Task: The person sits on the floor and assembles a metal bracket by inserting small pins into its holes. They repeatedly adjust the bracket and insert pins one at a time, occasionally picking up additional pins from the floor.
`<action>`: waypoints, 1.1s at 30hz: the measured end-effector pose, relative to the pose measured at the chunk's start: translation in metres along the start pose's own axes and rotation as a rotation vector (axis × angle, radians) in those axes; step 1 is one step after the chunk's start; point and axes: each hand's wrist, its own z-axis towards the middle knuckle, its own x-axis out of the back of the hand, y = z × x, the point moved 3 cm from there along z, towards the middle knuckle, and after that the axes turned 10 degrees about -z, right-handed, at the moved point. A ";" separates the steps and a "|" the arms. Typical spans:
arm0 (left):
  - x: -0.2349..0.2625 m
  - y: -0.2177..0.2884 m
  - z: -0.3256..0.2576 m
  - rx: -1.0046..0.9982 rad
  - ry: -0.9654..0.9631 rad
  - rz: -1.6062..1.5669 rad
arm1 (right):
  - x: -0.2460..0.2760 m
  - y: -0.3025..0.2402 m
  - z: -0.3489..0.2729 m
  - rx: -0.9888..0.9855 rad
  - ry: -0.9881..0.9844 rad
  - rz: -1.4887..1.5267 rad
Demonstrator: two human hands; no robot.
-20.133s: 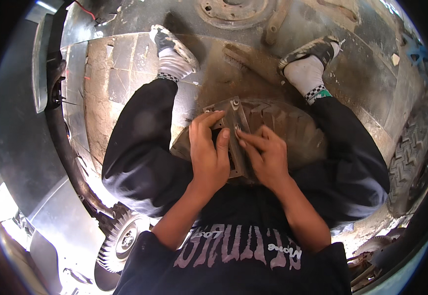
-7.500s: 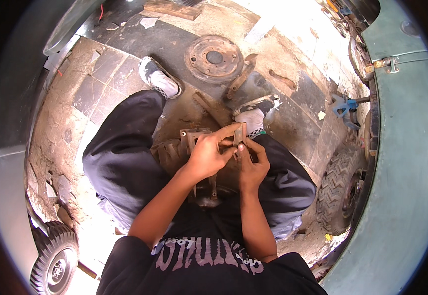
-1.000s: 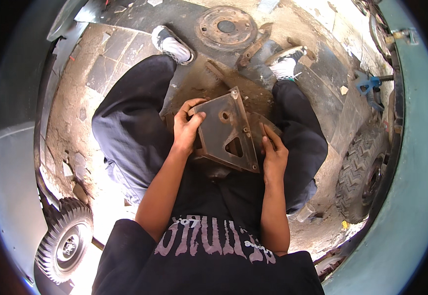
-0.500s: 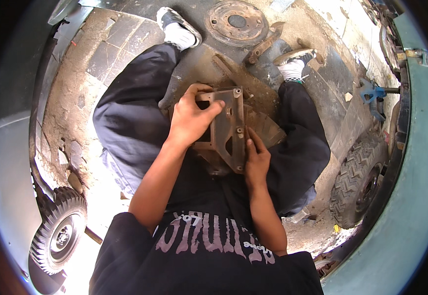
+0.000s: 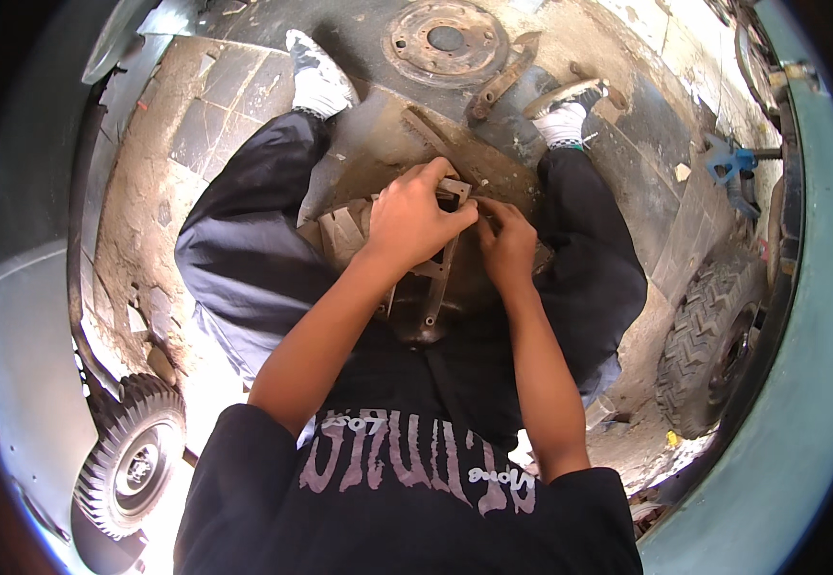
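Two hands (image 5: pixel 416 216) (image 5: pixel 507 244), one metal bracket (image 5: pixel 431 287), two tyres (image 5: pixel 134 460) (image 5: pixel 708 345), two shoes (image 5: pixel 316 81) (image 5: pixel 565 110).

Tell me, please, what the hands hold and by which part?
Both hands, left hand and right hand, grip a rusty metal bracket at its upper end.

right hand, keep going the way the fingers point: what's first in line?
Probably the metal bracket: the right hand points up-left, fingertips seemingly already at the bracket's top edge beside the left hand. Depth is unclear; actual contact can't be confirmed.
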 end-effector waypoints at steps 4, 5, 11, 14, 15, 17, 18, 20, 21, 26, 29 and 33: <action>-0.001 -0.001 0.009 0.093 -0.058 0.019 | -0.025 -0.001 -0.011 0.130 0.027 -0.108; -0.001 -0.003 0.010 0.094 -0.067 0.028 | -0.024 -0.004 -0.017 0.120 -0.023 -0.133; 0.001 -0.003 0.008 0.090 -0.083 0.051 | -0.014 -0.008 -0.044 0.158 -0.224 -0.236; -0.003 -0.005 0.008 0.097 -0.119 0.041 | -0.023 0.011 -0.014 0.213 -0.168 -0.281; -0.004 -0.005 0.010 0.103 -0.133 0.042 | -0.025 0.014 -0.006 0.235 -0.142 -0.297; -0.005 -0.010 0.010 0.123 -0.135 0.057 | -0.027 0.013 -0.024 0.286 -0.176 -0.261; -0.006 -0.011 0.013 0.128 -0.133 0.061 | -0.023 0.011 -0.034 0.314 -0.189 -0.248; -0.004 -0.014 0.013 0.123 -0.125 0.062 | -0.018 0.002 -0.041 0.294 -0.226 -0.276; -0.005 -0.013 0.013 0.123 -0.125 0.075 | -0.020 0.003 -0.035 0.282 -0.211 -0.288; -0.005 -0.006 0.016 0.085 -0.137 0.096 | -0.043 0.026 0.011 0.187 -0.029 -0.343; -0.004 -0.020 0.019 0.062 -0.111 0.093 | -0.056 0.026 -0.011 0.237 -0.128 -0.407; -0.001 -0.011 0.012 0.068 -0.080 0.054 | -0.020 -0.009 -0.023 0.213 -0.208 -0.224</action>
